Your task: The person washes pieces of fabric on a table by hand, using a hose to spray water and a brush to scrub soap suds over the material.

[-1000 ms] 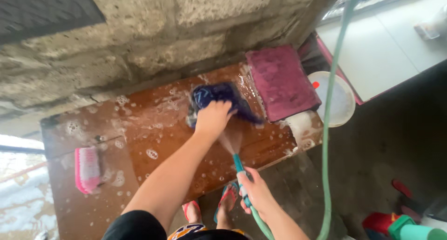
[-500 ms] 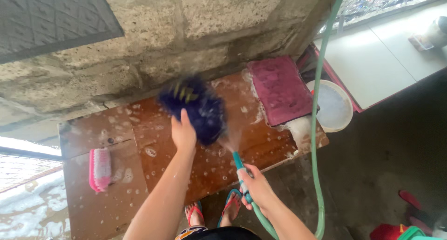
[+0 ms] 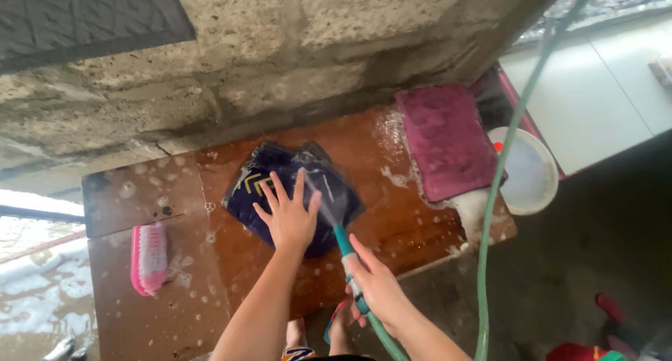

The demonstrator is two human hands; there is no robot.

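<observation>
A wet, glossy, reddish-brown wooden worktop [image 3: 392,228] is lying against a rough grey concrete-block wall [image 3: 280,60], and soap bubbles are dotting its boards. Spread flat near the middle of the worktop is a soaked dark navy cloth garment [image 3: 280,175] with yellow stripe markings, roughly square in outline and creased along a fold.

The left hand [image 3: 288,217] is pressing down on the near part of the garment, palm flat and fingers [image 3: 278,188] splayed open, clamping nothing. The right hand [image 3: 378,284], just off the worktop's near edge, is wrapping its fingers closed around a teal rubber garden hose [image 3: 348,252]; the nozzle end is pointing at the garment and a fine spray of water is hitting the cloth beside the left hand. The hose is looping away and rising up past the right end of the worktop.

At the right end of the worktop a thick, fuzzy magenta rectangular mat [image 3: 448,140] is lying with foam along its edge. Just beyond it a round white plastic basin [image 3: 535,172] is sitting, crossed by the hose. At the left end a pink-and-white bristled scrubbing brush [image 3: 148,257] is resting well apart from the garment.
</observation>
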